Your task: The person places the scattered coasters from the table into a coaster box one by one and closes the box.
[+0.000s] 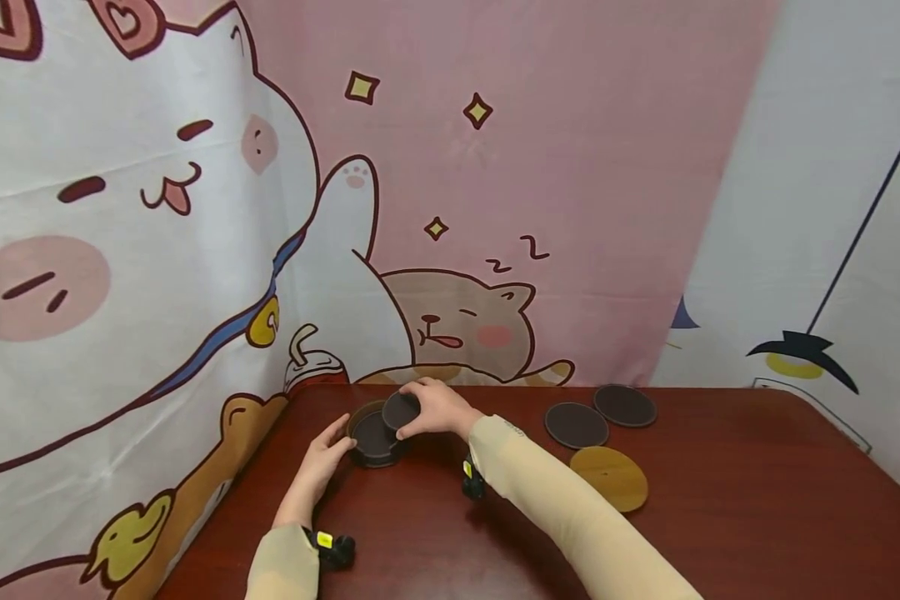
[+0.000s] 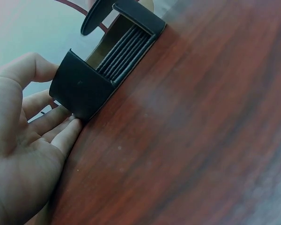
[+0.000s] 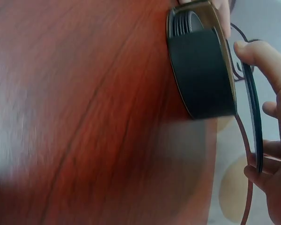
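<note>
A round, dark coaster holder [image 1: 376, 459] stands on the table, with a gap in its side wall. Through that gap the left wrist view shows several stacked coasters [image 2: 126, 55]. My left hand [image 1: 321, 467] holds the left side of the holder, thumb near the rim and fingers low on the wall. Between the thumb and fingers of my right hand [image 1: 441, 408] is a dark round coaster [image 3: 253, 112], gripped by its edges. It is tilted just above the holder's right rim, apart from the stack.
Two dark coasters [image 1: 576, 425] lie on the reddish-brown table [image 1: 757, 500] to the right. Nearer me, partly behind the right sleeve, is a yellow-brown disc [image 1: 611, 479]. A cartoon-printed cloth [image 1: 570, 208] hangs behind the table and along its left side.
</note>
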`<state>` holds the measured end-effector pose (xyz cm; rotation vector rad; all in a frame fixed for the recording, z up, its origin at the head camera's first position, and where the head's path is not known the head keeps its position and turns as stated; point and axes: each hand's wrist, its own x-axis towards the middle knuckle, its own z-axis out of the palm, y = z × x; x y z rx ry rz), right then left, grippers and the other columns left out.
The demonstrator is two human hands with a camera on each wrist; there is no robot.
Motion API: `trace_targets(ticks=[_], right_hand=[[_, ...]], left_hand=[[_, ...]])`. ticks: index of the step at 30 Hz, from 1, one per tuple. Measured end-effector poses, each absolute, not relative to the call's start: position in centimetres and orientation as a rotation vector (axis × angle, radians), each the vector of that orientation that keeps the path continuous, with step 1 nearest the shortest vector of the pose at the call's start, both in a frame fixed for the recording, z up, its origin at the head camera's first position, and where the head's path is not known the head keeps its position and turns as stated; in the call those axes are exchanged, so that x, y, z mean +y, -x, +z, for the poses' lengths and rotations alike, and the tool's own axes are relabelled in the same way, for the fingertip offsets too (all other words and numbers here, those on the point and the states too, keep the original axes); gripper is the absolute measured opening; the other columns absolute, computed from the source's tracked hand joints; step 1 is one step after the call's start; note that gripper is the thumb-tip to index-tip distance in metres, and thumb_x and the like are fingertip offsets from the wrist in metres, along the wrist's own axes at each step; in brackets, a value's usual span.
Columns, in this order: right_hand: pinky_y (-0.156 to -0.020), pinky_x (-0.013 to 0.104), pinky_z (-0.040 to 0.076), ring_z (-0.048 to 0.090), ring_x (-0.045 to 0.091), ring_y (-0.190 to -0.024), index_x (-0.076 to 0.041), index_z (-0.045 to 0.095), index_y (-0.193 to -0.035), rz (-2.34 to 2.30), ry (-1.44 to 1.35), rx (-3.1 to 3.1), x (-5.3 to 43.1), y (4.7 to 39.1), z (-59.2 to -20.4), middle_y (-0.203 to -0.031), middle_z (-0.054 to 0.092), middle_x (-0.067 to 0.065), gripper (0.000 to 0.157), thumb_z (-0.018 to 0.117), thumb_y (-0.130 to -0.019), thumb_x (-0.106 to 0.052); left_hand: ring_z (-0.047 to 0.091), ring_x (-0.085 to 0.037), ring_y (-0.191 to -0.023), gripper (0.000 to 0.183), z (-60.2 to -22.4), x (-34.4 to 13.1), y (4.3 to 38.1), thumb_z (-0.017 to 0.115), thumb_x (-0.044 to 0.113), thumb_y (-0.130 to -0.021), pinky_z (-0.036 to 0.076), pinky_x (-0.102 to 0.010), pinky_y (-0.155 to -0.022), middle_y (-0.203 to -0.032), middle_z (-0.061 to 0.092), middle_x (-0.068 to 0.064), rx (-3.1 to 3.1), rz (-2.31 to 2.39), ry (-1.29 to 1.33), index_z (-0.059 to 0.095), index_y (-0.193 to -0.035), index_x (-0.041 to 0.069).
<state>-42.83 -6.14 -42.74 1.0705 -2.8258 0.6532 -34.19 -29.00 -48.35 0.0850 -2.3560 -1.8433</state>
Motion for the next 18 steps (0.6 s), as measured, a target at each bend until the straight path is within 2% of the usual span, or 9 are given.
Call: trace_targets(ticks=[9, 18], right_hand=[[-0.078, 0.03, 0.041, 0.046, 0.014, -0.101, -0.026, 0.047, -0.126, 0.626, -1.158, -2.835, -8.5, 42.2, -43.2, -0.127, 0.042, 0.003, 0.083, 0.067, -0.054, -0.063], [-0.08, 0.03, 0.04, 0.043, 0.015, -0.107, -0.024, 0.048, -0.125, 0.643, -1.185, -2.863, -9.8, 42.0, -44.0, -0.131, 0.039, 0.004, 0.084, 0.068, -0.054, -0.063]], left_hand=[[0.033, -0.026, -0.122, 0.055, -48.6, -29.1, 34.4, 0.056, 0.012, -0.081, 0.027, -0.043, -0.096, -0.134, 0.038, -0.011, -2.336, -1.862, -0.11, 0.04, -0.133, 0.014], [0.032, -0.026, -0.123, 0.056, -48.7, -29.2, 34.5, 0.056, 0.014, -0.08, 0.026, -0.045, -0.097, -0.135, 0.038, -0.01, -2.338, -1.869, -0.112, 0.039, -0.133, 0.013]])
